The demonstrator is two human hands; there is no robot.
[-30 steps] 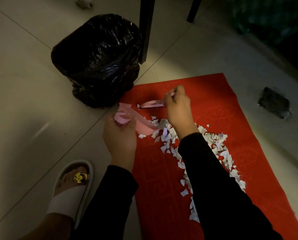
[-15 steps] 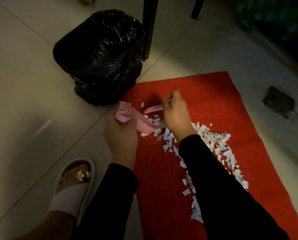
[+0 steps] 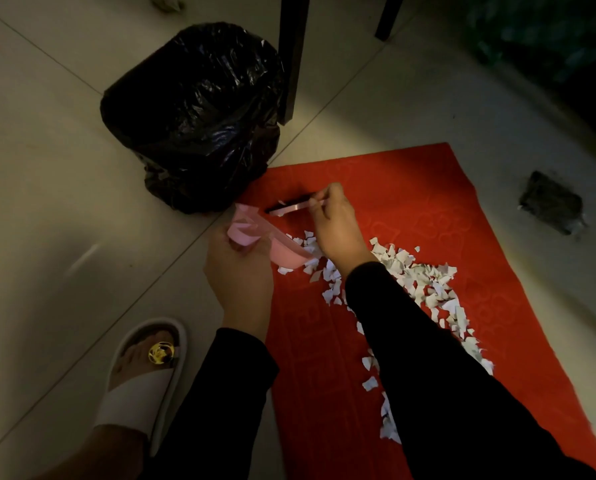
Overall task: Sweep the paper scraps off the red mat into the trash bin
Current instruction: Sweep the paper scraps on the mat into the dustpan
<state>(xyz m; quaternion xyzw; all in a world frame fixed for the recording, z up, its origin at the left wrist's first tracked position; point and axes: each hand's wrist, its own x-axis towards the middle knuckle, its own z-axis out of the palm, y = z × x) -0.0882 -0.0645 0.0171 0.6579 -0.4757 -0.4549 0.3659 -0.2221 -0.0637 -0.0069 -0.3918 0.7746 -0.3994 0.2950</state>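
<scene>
A red mat (image 3: pixel 428 188) lies on the tiled floor with several white paper scraps (image 3: pixel 424 282) strewn in a band across it. My left hand (image 3: pixel 237 271) grips a small pink dustpan (image 3: pixel 275 249), its lip resting at the mat's left edge among the scraps. My right hand (image 3: pixel 334 223) holds a small pink brush (image 3: pixel 289 206) level above the mat's top left corner, just beyond the dustpan. The trash bin (image 3: pixel 192 112), lined with a black bag, stands on the floor just past that corner.
Two dark furniture legs (image 3: pixel 293 57) stand behind the bin. A dark flat object (image 3: pixel 551 206) lies on the floor right of the mat. My foot in a white slipper (image 3: pixel 144 375) rests at the lower left.
The brush in my right hand dipped toward the dustpan, then lifted and swung back away from it. The dustpan stayed almost in place.
</scene>
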